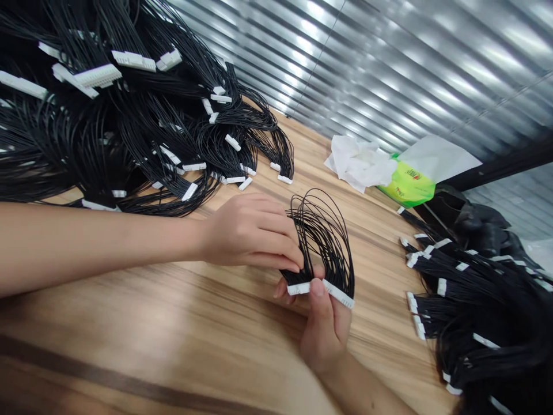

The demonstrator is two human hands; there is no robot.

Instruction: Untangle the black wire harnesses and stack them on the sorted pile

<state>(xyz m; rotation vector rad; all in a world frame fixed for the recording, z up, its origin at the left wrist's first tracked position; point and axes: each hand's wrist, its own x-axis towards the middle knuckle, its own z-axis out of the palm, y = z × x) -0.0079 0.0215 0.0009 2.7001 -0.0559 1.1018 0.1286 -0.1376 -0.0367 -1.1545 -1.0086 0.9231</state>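
Observation:
A wire harness (322,230) of thin black wires arches up between my hands, with two white connectors at its lower ends. My right hand (322,328) is closed on it from below, thumb resting near the inner ends of the left connector (299,289) and the right connector (339,294). From the left, my left hand (257,233) reaches over with its fingers bunched together against the wires just above the left connector. Its fingertips are partly hidden by the wires.
A large heap of black harnesses (142,109) with white connectors covers the table's far left. More harnesses (488,311) lie at the right. Crumpled white tissue (360,164) and a green tissue pack (408,181) are at the back, before a corrugated metal wall (367,63).

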